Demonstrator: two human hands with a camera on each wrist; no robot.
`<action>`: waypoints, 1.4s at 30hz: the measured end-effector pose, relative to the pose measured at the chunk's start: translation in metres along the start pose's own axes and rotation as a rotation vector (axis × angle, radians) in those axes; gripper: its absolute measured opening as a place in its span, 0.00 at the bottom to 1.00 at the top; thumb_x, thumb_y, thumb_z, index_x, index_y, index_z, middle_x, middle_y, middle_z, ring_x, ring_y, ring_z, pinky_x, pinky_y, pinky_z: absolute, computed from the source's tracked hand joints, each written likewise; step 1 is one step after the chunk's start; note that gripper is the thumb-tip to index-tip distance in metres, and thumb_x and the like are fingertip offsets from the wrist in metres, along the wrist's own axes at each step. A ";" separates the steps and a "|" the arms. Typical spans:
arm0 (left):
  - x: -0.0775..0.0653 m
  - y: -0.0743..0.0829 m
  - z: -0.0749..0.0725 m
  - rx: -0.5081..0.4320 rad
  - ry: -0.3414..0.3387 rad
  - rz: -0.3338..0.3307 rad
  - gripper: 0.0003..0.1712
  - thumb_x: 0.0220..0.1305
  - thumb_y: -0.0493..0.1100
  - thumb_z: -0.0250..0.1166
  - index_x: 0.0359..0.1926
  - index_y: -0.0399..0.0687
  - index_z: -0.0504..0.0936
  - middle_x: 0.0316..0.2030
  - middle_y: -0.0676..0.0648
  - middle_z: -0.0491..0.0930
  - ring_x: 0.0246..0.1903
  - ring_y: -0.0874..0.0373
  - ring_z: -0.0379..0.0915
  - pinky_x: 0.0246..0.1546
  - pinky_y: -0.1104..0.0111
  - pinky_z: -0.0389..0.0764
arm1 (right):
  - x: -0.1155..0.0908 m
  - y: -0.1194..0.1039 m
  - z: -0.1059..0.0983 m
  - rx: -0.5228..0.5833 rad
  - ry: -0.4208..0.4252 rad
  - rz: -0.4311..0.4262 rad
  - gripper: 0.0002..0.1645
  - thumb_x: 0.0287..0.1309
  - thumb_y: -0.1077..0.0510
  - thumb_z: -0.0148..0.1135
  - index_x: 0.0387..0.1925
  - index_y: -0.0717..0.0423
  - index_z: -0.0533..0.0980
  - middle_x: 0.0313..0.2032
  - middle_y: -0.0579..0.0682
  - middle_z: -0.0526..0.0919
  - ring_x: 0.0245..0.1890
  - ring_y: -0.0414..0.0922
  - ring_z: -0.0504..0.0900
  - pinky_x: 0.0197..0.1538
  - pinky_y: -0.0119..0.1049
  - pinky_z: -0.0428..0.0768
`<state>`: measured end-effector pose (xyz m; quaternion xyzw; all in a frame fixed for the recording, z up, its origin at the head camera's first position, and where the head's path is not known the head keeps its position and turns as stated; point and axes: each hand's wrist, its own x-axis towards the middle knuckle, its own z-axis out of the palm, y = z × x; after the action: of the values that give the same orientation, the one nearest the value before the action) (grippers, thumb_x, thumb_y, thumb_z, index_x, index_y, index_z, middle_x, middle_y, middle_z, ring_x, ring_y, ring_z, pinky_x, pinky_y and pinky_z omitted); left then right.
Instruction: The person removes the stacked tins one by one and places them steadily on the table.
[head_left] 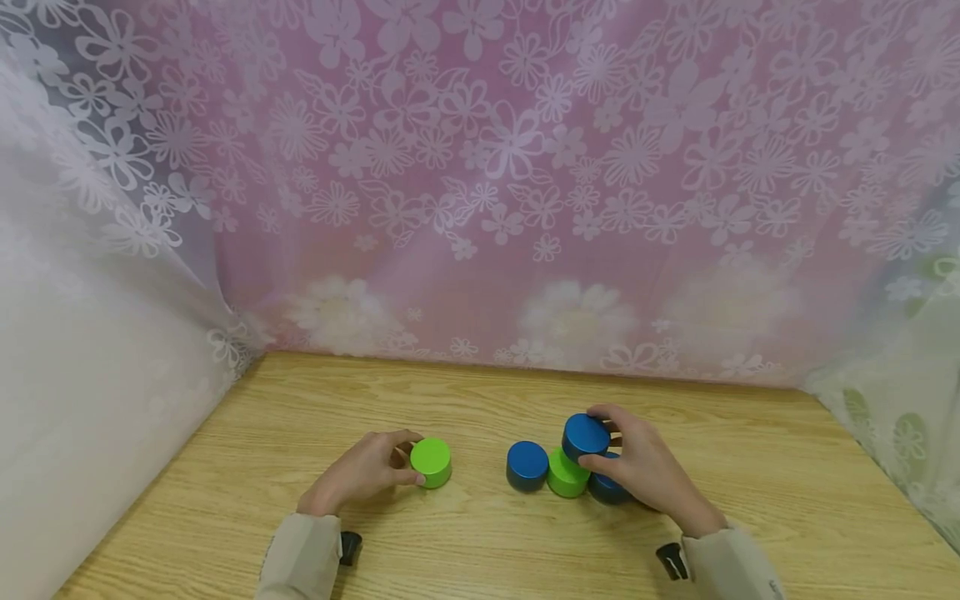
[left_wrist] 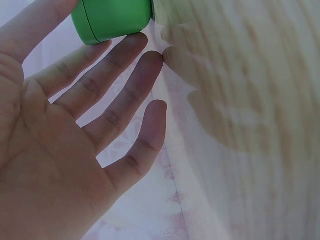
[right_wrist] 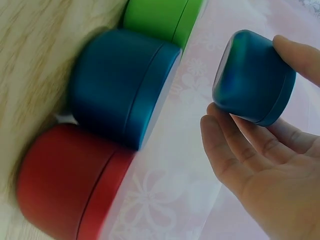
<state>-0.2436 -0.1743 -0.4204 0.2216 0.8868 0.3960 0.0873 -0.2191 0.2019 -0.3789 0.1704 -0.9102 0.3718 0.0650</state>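
On the left, my left hand (head_left: pixel 369 468) pinches a round green tin (head_left: pixel 431 462) by its side, thumb near and fingers behind. My right hand (head_left: pixel 651 467) grips a blue tin (head_left: pixel 586 437) between thumb and fingers, raised over a row on the table. In that row stand a blue tin (head_left: pixel 527 467) at the left, a second green tin (head_left: pixel 567 481) and another blue tin (head_left: pixel 607 490), partly covered by the right hand. A red tin (right_wrist: pixel 67 180) beside them shows only in the right wrist view; the hand hides it from the head view.
The tins stand on a wood-grain table (head_left: pixel 465 550). Pink floral cloth (head_left: pixel 510 208) hangs along its back edge, with pale cloth (head_left: pixel 97 333) on the left side and more on the right. Black pieces (head_left: pixel 350 548) stick out by both cuffs.
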 end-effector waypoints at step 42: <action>-0.001 0.001 0.000 0.008 0.007 -0.008 0.34 0.60 0.42 0.76 0.64 0.32 0.76 0.49 0.44 0.83 0.45 0.50 0.81 0.47 0.53 0.82 | -0.019 0.037 -0.032 -0.052 0.010 0.075 0.38 0.52 0.63 0.78 0.60 0.74 0.70 0.53 0.73 0.77 0.48 0.66 0.81 0.48 0.58 0.82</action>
<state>-0.2425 -0.1735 -0.4198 0.2172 0.8895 0.3929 0.0848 -0.2147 0.2537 -0.3854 0.1324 -0.9251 0.3509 0.0598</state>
